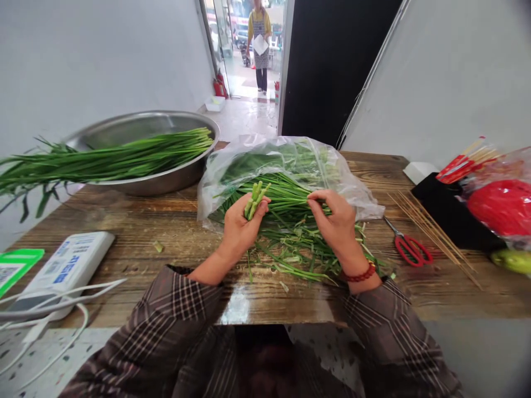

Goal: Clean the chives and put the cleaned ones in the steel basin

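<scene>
Wooden table (141,265). Left hand (241,225): grip clamped round green stalks (258,198). Right hand (337,218): grip pinched on long greens (282,193).

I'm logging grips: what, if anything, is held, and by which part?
The left hand grips green stalks near their pale ends; whether the right hand pinches any is unclear.

Points to a small street-front food shop or eatery, with a clear glass door (224,41) in a grey metal frame (287,66), red fire extinguishers (220,85) beside it, and a person (258,26) outside in a black-and-white checked apron (261,61). Also shows a brown wooden table (145,265) bearing a wide silvery metal basin (166,183) of long green leafy stalks (153,157), and a green-and-white code card (25,257). Beyond the glass, perhaps parked vehicles (240,22), too blurred to tell.
</scene>
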